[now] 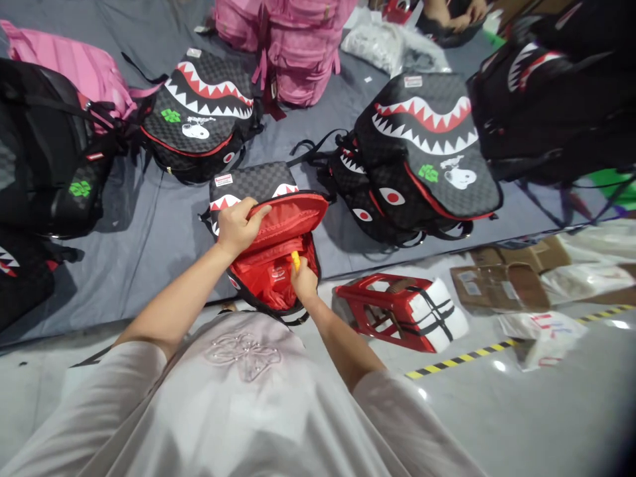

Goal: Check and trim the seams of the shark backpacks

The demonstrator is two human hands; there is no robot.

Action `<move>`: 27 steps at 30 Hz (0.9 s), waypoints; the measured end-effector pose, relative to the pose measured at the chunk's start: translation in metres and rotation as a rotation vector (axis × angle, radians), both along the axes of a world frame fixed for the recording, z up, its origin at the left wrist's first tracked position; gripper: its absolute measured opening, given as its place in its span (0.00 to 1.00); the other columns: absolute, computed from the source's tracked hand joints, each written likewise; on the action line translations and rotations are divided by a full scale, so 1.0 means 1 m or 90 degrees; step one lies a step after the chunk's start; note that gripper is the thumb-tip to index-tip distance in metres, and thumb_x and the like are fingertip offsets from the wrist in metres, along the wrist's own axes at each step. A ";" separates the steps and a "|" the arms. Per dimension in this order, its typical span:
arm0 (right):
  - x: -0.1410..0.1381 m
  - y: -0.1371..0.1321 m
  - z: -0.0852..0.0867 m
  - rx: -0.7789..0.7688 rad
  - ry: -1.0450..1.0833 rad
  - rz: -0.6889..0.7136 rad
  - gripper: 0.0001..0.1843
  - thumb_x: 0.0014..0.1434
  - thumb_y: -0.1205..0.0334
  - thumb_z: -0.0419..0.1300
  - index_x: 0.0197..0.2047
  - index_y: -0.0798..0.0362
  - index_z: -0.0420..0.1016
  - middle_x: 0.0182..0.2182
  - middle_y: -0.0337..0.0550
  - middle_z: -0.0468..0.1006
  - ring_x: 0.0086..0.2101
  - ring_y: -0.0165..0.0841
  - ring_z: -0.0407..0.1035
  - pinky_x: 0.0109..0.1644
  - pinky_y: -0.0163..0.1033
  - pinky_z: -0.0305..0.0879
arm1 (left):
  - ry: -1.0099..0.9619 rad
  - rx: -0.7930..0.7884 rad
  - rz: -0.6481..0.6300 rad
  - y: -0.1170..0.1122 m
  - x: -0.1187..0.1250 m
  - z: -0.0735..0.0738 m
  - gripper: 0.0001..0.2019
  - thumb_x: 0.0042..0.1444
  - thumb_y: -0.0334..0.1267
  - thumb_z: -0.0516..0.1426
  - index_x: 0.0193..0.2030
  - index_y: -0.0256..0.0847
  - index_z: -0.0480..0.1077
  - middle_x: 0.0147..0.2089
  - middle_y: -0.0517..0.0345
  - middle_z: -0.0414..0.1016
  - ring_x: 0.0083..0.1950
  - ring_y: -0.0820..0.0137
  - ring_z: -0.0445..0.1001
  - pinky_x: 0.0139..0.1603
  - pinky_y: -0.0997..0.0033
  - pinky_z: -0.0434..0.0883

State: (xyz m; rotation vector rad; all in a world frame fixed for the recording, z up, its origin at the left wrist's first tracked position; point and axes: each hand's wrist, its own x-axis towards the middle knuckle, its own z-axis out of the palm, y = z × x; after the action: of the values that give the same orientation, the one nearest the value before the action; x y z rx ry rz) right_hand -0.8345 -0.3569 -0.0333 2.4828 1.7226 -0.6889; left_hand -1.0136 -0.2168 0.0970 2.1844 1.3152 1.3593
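In front of my body a small black checkered backpack (253, 175) with shark teeth lies on the grey-covered table, its red lining (261, 278) exposed. My left hand (241, 228) is closed on the edge of its raised flap (298, 215) and holds it up. At the right side of the opening, my right hand (304, 279) is closed around a small yellow tool (296, 259). Only the tool's yellow end shows, so its exact kind is hidden by my fingers.
Closed shark-teeth backpacks stand at left (199, 106) and right (422, 132), with pink backpacks (303, 53) behind. Below the table edge are a red stool (372, 305) with a white pad and cardboard boxes (497, 285). Another person's hands (462, 20) show at the top.
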 end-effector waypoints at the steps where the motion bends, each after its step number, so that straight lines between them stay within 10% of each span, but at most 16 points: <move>1: 0.000 0.001 0.002 -0.003 0.007 -0.019 0.18 0.72 0.57 0.46 0.59 0.57 0.60 0.40 0.52 0.81 0.38 0.37 0.76 0.37 0.35 0.61 | 0.007 0.013 -0.003 0.003 0.000 0.001 0.24 0.65 0.57 0.52 0.27 0.40 0.69 0.21 0.63 0.64 0.23 0.74 0.63 0.28 0.72 0.56; 8: 0.023 0.024 0.035 -0.031 0.093 -0.138 0.15 0.72 0.59 0.47 0.55 0.59 0.63 0.37 0.53 0.80 0.35 0.36 0.76 0.33 0.33 0.63 | 0.087 0.169 -0.067 0.021 0.011 0.012 0.24 0.67 0.56 0.50 0.27 0.41 0.68 0.20 0.61 0.65 0.23 0.73 0.66 0.27 0.69 0.55; 15: 0.061 0.043 0.121 -0.171 0.285 -0.108 0.07 0.66 0.58 0.59 0.41 0.52 0.67 0.17 0.30 0.67 0.14 0.27 0.64 0.19 0.31 0.57 | 0.168 0.169 -0.140 0.048 0.013 0.016 0.25 0.66 0.59 0.49 0.32 0.41 0.71 0.27 0.55 0.73 0.30 0.67 0.73 0.32 0.66 0.61; 18: 0.069 0.056 0.155 -0.213 0.338 -0.085 0.09 0.67 0.55 0.59 0.40 0.51 0.66 0.15 0.28 0.64 0.13 0.26 0.61 0.16 0.30 0.56 | 0.107 0.081 -0.083 0.018 0.001 0.015 0.20 0.65 0.56 0.52 0.40 0.40 0.73 0.37 0.50 0.77 0.41 0.61 0.75 0.42 0.60 0.67; 21: 0.073 0.074 0.175 -0.263 0.302 -0.007 0.12 0.67 0.53 0.58 0.36 0.52 0.67 0.13 0.29 0.63 0.12 0.27 0.60 0.15 0.30 0.55 | 0.077 -0.130 -0.236 -0.050 -0.008 0.002 0.13 0.62 0.51 0.56 0.43 0.46 0.74 0.42 0.52 0.78 0.46 0.60 0.75 0.50 0.55 0.68; 24: 0.077 0.094 0.186 -0.326 0.242 0.099 0.18 0.65 0.50 0.60 0.28 0.52 0.67 0.12 0.33 0.65 0.10 0.25 0.58 0.14 0.30 0.52 | 0.098 -0.304 -0.400 -0.108 -0.003 -0.031 0.08 0.58 0.48 0.59 0.38 0.50 0.76 0.34 0.56 0.78 0.38 0.64 0.76 0.42 0.63 0.72; 27: 0.080 0.115 0.191 -0.351 0.210 0.160 0.25 0.63 0.45 0.62 0.22 0.52 0.64 0.11 0.35 0.64 0.10 0.25 0.58 0.14 0.30 0.53 | 0.102 -0.392 -0.292 -0.117 0.014 -0.074 0.13 0.62 0.48 0.58 0.33 0.43 0.73 0.29 0.57 0.74 0.32 0.69 0.74 0.37 0.66 0.73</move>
State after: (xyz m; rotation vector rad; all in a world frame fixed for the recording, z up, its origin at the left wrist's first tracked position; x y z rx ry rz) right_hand -0.7548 -0.2418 0.1581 1.8258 1.6016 -1.3788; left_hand -1.0000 -0.3334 0.0234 1.9957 1.0054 0.5260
